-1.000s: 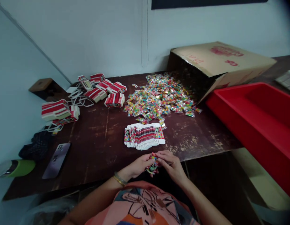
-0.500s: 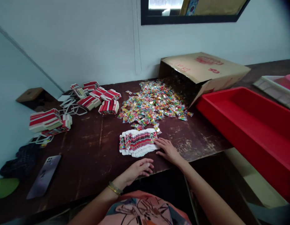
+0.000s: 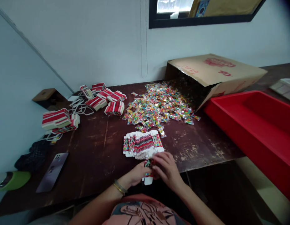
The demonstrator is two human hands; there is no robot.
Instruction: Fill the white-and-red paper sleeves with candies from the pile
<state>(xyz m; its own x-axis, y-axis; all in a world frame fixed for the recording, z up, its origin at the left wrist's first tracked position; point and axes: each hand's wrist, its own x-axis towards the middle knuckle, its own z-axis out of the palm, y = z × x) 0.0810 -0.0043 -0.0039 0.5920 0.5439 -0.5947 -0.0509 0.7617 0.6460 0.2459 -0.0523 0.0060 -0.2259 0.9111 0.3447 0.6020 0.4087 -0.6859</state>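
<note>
Between my two hands, just over the table's front edge, is a small printed candy box with white flaps. My left hand grips it from the left side. My right hand closes on its upper right part, and the fingers cover much of the box. Right beyond them lies a fanned row of flat candy boxes, red, white and multicoloured. Behind that row spreads a heap of small clear packets of colourful candy.
A cardboard carton lies on its side behind the heap. A red tray stands at the right. To the left are bundles of red-and-white boxes, white straps, a phone, a dark cloth and a green cap.
A box has come off the right end of the fanned row and is now between both hands near my body. My left hand has closed on it. The view has shifted slightly left.
</note>
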